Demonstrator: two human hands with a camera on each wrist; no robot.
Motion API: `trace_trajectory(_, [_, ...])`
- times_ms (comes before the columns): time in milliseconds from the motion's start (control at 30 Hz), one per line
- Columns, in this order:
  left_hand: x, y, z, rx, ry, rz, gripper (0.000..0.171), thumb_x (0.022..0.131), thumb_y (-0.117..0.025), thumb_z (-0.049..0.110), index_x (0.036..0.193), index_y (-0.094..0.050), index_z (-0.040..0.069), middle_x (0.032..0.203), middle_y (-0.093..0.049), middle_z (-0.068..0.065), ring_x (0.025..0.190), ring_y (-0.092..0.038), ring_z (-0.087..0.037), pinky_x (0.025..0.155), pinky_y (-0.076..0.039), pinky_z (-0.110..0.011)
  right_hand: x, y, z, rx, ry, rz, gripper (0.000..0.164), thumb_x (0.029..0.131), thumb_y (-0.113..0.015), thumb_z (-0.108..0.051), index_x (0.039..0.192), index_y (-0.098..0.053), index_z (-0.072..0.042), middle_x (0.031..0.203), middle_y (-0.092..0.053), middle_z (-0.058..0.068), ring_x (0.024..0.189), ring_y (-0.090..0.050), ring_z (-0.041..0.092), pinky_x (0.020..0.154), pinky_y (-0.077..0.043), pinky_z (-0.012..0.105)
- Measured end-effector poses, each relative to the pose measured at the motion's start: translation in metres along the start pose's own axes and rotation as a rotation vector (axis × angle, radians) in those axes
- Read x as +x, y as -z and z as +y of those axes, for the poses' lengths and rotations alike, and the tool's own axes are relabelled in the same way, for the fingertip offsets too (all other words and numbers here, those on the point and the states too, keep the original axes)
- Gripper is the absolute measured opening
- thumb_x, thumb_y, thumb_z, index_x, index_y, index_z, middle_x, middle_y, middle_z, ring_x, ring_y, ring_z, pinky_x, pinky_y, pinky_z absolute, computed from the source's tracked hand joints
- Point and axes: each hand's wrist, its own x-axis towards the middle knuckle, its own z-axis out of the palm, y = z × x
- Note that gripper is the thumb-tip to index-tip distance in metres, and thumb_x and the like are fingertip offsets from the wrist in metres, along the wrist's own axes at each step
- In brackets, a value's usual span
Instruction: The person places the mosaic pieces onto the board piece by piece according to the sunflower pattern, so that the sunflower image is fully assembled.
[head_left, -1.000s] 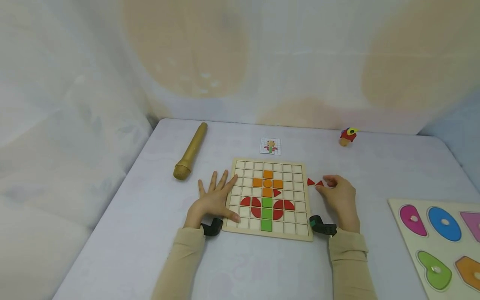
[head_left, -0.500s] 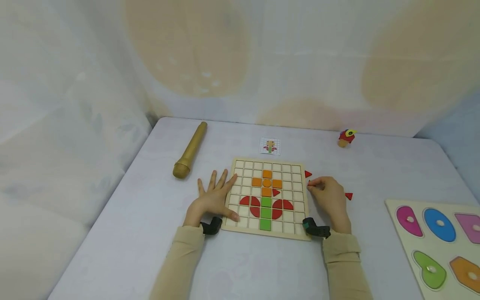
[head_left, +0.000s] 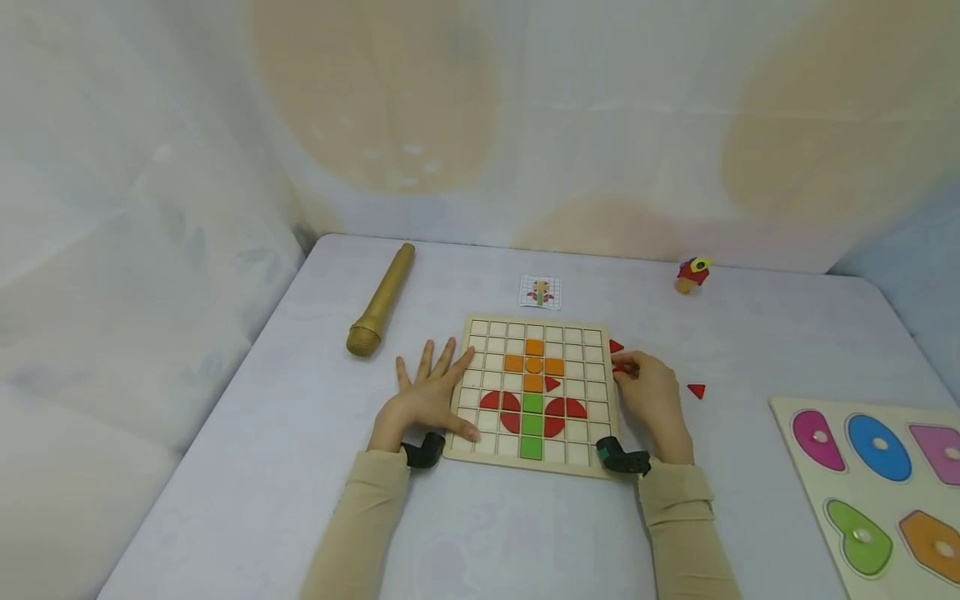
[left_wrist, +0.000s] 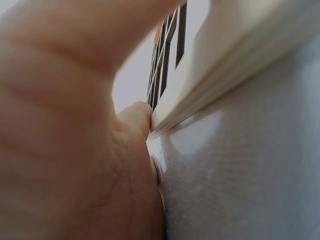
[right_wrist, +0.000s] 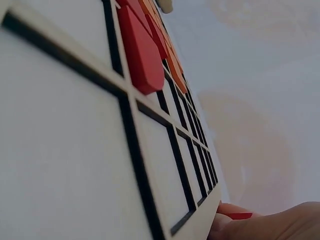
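A wooden grid board (head_left: 525,468) lies in front of me, bearing a flower pattern of orange squares (head_left: 534,347), green squares (head_left: 532,426), red quarter-rounds (head_left: 555,408) and one red triangle (head_left: 552,384). My left hand (head_left: 422,406) spreads its fingers over the board's left edge, thumb and index finger on the board. At the right edge, my right hand (head_left: 652,396) pinches a red triangle (right_wrist: 241,216) between thumb and fingertips, mostly covered in the head view. Just beyond those fingers lies another red triangle (head_left: 616,347); a further red triangle (head_left: 697,390) is on the table to the hand's right.
Behind the board lies a small pattern card (head_left: 540,292) with a printed flower. A gold toy microphone (head_left: 381,300) is at the back left, and a small parrot figure (head_left: 692,275) at the back right. A knobbed shape puzzle (head_left: 817,500) occupies the right front.
My right hand has moved left to the board's edge, uncovering the triangle on its right, and now pinches a triangle. One loose triangle has shifted slightly away from me. My left hand stays put.
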Motion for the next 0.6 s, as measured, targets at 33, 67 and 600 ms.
trace_trajectory(33, [0.000,0.000,-0.001,-0.001,0.002,0.000,0.130,0.060,-0.083,0.061,0.157,-0.002,0.030,0.163,0.017,-0.004,0.146,0.028,-0.036,0.104,0.024,-0.073,0.000,0.000,0.000,0.000,-0.004,0.010,0.026,0.092,-0.060,-0.007,0.116,-0.066,0.002,0.104,-0.067,0.022,0.094,-0.061,0.033,0.078,-0.048,0.042])
trace_trajectory(67, [-0.001,0.000,-0.001,0.000,0.003,-0.001,0.130,0.060,-0.083,0.061,0.157,-0.002,0.029,0.163,0.017,-0.004,0.146,0.028,-0.036,0.104,0.023,-0.073,0.000,0.000,0.000,0.006,-0.011,0.027,0.026,0.091,-0.062,-0.008,0.115,-0.067,0.001,0.104,-0.068,0.022,0.093,-0.062,0.033,0.077,-0.049,0.040])
trace_trajectory(600, [0.000,0.000,-0.001,0.010,0.008,-0.005,0.130,0.061,-0.082,0.062,0.157,-0.001,0.030,0.163,0.017,-0.004,0.146,0.027,-0.037,0.104,0.022,-0.073,0.018,0.005,-0.014,0.273,-0.220,0.018,0.035,0.091,-0.067,-0.027,0.119,-0.069,-0.006,0.125,-0.066,0.017,0.117,-0.057,0.030,0.084,-0.046,0.033])
